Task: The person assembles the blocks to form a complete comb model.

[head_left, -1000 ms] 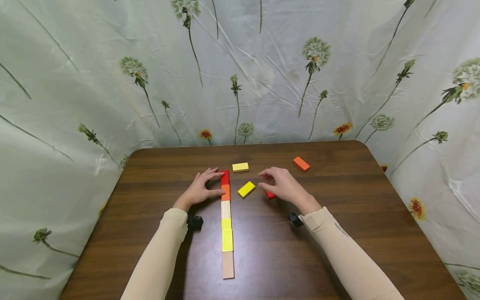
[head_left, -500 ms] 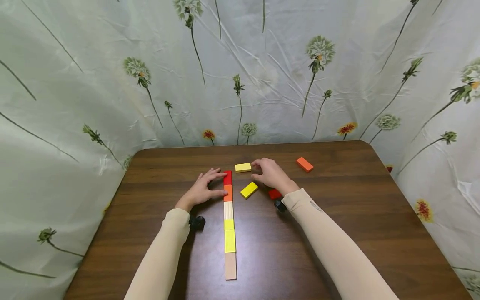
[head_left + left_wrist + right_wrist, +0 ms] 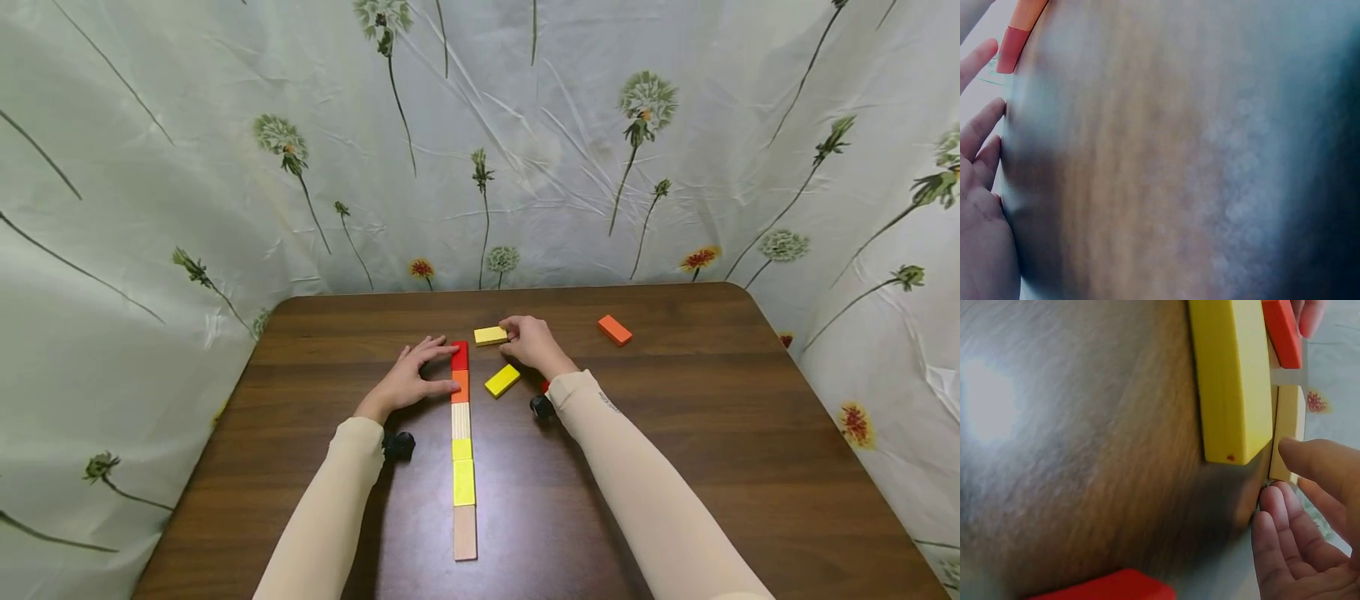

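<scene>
My right hand (image 3: 536, 346) is at the right end of the pale yellow block (image 3: 490, 336), index finger behind it and thumb in front, pinching it. In the right wrist view the thumb (image 3: 1310, 456) overlaps this pale block (image 3: 1288, 425). My left hand (image 3: 405, 379) lies beside the far end of a row of blocks. Its straight index finger reaches the red block (image 3: 460, 356) and its thumb the orange block (image 3: 460, 387). Nearer in the row come a whitish ridged block (image 3: 461, 421), a small yellow block (image 3: 462, 449), a longer yellow block (image 3: 463, 483) and a plain wood block (image 3: 465, 533).
A bright yellow block (image 3: 502, 381) lies slanted right of the row. A loose orange block (image 3: 615, 330) lies at the back right. Another red block (image 3: 545, 387) is mostly covered by the right wrist. A flowered curtain (image 3: 570, 167) hangs behind the brown table (image 3: 675, 400).
The right hand has moved left and away from me, from near the loose red block to the pale yellow block, which it now pinches. The left hand stays by the row.
</scene>
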`<state>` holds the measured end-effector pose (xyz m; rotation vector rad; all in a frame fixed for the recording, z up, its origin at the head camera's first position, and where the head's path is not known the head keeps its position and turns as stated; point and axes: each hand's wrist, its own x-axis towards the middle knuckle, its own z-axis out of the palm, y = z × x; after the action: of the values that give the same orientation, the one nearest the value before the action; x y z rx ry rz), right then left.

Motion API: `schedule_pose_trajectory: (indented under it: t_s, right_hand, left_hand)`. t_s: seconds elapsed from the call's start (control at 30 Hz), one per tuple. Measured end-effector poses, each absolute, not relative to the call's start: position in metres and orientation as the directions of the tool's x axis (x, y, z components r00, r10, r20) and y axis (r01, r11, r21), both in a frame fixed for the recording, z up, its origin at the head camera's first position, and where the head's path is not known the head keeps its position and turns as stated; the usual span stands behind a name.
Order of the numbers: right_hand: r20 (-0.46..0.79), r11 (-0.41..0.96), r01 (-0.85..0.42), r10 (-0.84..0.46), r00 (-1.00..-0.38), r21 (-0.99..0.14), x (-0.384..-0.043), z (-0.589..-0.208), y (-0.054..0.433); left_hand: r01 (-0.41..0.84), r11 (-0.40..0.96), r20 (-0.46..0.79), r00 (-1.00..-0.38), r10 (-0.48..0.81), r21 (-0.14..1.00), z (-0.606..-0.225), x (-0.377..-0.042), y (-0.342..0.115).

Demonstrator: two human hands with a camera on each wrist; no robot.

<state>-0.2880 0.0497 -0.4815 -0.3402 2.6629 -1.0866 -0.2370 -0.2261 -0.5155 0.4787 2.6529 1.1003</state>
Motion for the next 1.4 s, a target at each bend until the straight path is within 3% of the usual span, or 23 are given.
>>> schedule_pose_trajectory:
  t_s: [0.23, 0.67, 1.4]
  right_hand:
    - [-0.151, 0.684, -0.054, -0.236, -0.96, -0.728, -0.29, -0.484, 0.048]
    - [-0.117, 0.685, -0.058, -0.207, -0.971, -0.726, -0.291, -0.488, 0.053]
    - [-0.11, 0.643, -0.13, -0.319, -0.941, -0.754, -0.281, -0.486, 0.052]
  left_hand:
    - [0.197, 0.669, -0.1, -0.92, 0.378, 0.717, -0.515, -0.237, -0.223]
    - [0.194, 0.671, -0.104, -0.92, 0.377, 0.715, -0.514, -0.236, -0.22]
    - [0.207, 0.673, -0.087, -0.923, 0.376, 0.71, -0.514, -0.237, -0.225]
